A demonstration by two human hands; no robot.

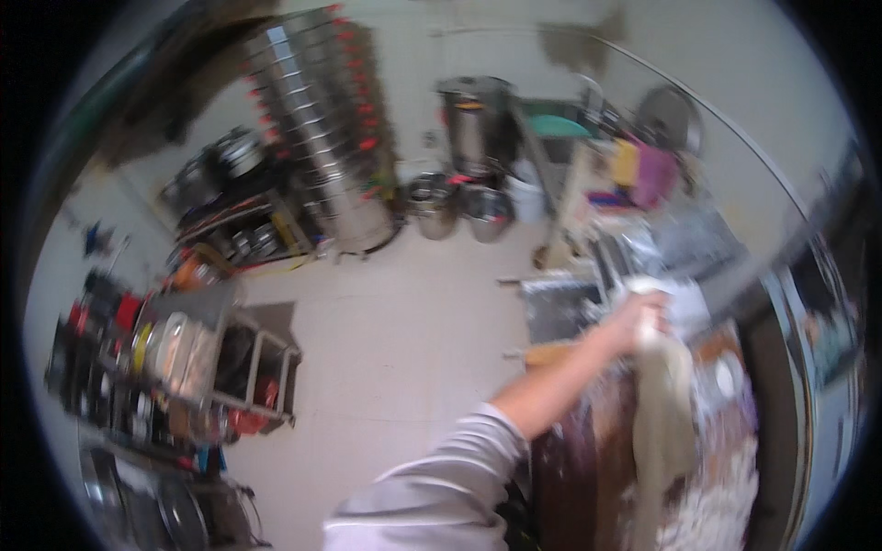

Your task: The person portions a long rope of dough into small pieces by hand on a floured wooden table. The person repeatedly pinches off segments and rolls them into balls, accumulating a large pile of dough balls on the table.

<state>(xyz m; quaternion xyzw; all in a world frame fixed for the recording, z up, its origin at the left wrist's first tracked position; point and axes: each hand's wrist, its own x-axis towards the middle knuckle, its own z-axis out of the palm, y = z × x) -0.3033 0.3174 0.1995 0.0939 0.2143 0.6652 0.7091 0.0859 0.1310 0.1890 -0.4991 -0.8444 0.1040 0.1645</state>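
My left hand (637, 322) reaches out to the right and grips a long pale strip of dough (663, 427). A bunched end of the dough shows above my fist, and the rest hangs down in a flat band. Its lower end runs towards the bottom edge of the picture. Beneath it lies a brown worktop (561, 475) with white flour (716, 506) strewn on its right part. A wooden roller-like piece (548, 355) lies beside my forearm. My right hand is out of view. Motion blurs the hand and the dough.
A floury dark plate (558, 306) and plastic wrapping (641, 248) lie beyond the hand. Tall stacked metal steamers (310, 131) and a large steel pot (475, 127) stand at the back. A loaded trolley (255, 372) stands at left, across the pale floor (386, 358).
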